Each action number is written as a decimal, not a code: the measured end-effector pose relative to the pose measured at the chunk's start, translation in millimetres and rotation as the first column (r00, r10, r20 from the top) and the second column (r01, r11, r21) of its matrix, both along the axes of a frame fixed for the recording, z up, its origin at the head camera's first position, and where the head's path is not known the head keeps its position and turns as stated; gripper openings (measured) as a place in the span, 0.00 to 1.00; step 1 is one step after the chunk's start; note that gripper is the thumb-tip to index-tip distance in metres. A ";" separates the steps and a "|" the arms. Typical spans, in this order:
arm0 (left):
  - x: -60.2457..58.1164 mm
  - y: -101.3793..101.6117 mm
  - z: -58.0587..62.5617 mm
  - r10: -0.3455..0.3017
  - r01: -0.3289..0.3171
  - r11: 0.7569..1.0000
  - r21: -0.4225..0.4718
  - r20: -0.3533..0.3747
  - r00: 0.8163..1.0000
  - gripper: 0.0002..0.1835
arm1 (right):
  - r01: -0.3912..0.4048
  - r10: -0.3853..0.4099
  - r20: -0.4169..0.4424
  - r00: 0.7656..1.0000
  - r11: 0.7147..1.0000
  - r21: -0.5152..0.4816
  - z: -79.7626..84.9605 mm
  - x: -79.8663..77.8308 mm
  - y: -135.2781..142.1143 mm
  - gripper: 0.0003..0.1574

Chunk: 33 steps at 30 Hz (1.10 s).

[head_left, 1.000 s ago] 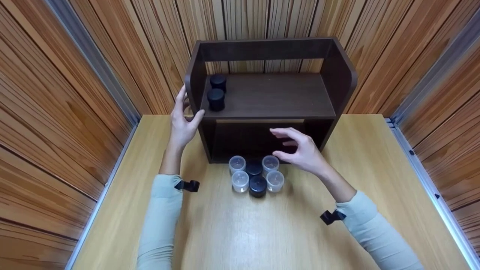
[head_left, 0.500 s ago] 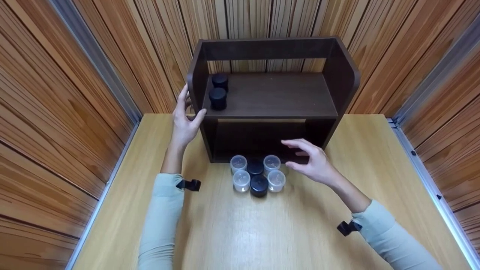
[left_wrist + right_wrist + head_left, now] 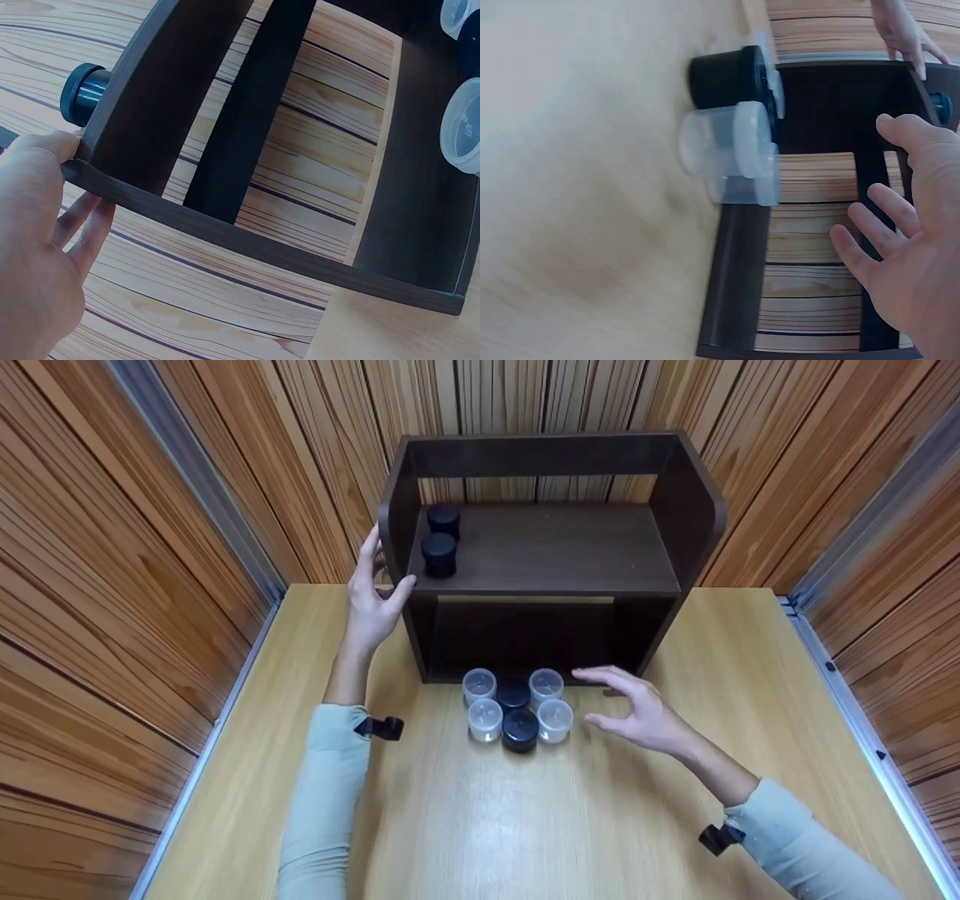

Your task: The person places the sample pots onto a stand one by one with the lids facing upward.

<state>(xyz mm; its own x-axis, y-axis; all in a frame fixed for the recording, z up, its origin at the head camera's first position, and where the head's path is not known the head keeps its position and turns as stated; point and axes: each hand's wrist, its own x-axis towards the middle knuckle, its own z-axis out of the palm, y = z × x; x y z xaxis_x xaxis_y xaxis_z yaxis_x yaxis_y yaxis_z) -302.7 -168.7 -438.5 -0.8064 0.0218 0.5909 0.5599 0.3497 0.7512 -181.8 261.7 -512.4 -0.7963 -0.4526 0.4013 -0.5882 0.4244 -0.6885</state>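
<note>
Nearest the person, two pale green sleeves reach over a light wood table, a small black camera at each cuff. Six lidded jars stand together in two rows of three: in the nearer row a black jar between two clear plastic jars, left and right; in the farther row another black jar between two more clear ones. Just right of them, and apart, the right hand is held wide, thumb and fingers spread. Right behind the jars stands a dark brown two-tier shelf. The left hand grips its left side panel, thumb at the front edge, fingers on the outer side. Near that panel, on the upper tier, two black canisters stand upright, one in front and one behind. Wood-patterned walls rise beyond.
</note>
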 end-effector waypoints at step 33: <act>0.9 0.6 -0.5 0.012 -0.012 1.000 0.006 0.016 1.000 0.44 | -0.175 0.174 0.212 0.962 0.984 -0.012 -48.8 37.4 -34.1 0.42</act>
